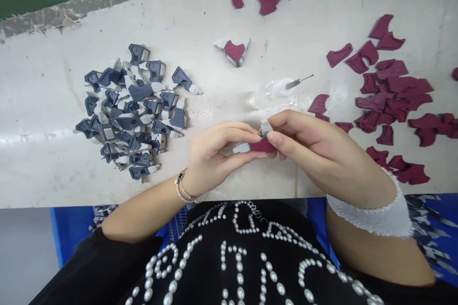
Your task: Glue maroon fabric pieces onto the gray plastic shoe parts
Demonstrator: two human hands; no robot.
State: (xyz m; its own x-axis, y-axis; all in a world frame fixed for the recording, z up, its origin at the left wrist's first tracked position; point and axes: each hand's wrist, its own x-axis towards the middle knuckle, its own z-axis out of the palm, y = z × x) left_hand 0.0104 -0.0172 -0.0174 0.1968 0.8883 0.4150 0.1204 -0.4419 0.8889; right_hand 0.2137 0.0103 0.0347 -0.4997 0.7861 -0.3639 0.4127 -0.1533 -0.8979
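Close to the table's front edge, my left hand (218, 152) and my right hand (307, 145) both pinch one small plastic part (263, 145). It has a dark red face, with light grey ends sticking out at the left and at the top. My fingers cover much of it. Just beyond my hands lies a white glue bottle (277, 89) on its side, its thin metal needle tip pointing right. Farther back rests a similar joined part (235, 51), grey with a dark red piece on top.
On the left is a heap of grey-and-white plastic parts (132, 121). Loose dark red pieces (410, 88) are scattered on the right, and several (266, 4) lie at the back. Blue bins (443, 257) holding parts stand below the table's front edge.
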